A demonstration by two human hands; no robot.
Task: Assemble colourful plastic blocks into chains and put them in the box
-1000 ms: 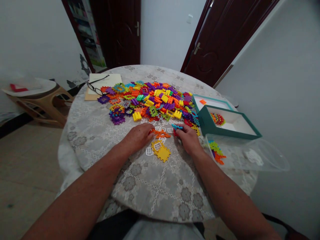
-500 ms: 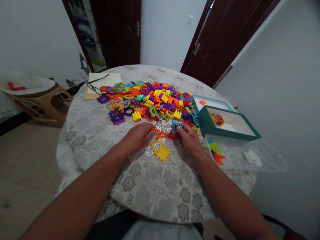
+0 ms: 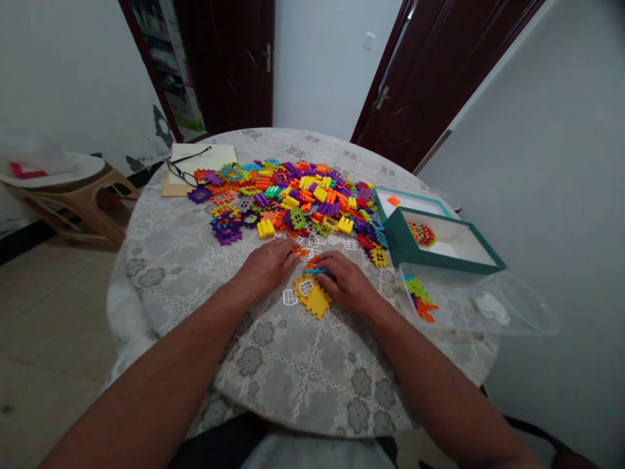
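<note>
Right hand in toward the left, blue piece brought over from half a second ago

Clock centred on the yellow tile (image 3: 315, 303), twelve farthest from the wearer. Tile: flat plastic, toothed edges, lying on patterned lace-like cloth on the desk (image 3: 312, 384). White lattice window frame (image 3: 290, 297) at nine.

Just beyond, between one and two: right hand (image 3: 342, 277), fingers curled closed on the blue piece (image 3: 317, 270). Between ten and eleven: left hand (image 3: 271, 262), fingertips pinched on an orange piece (image 3: 301, 251), toothed, partly hidden. Whether the two pieces touch, cannot tell.

Step, as judged: bringing toothed edges together; calls for teeth lined up with slots, then steady pressure.

Farther: clear thin-walled tray (image 3: 459, 312) at three; stiff green box (image 3: 454, 262) at two; heap of bright ribbed and notched plastic (image 3: 312, 189) at twelve.
</note>
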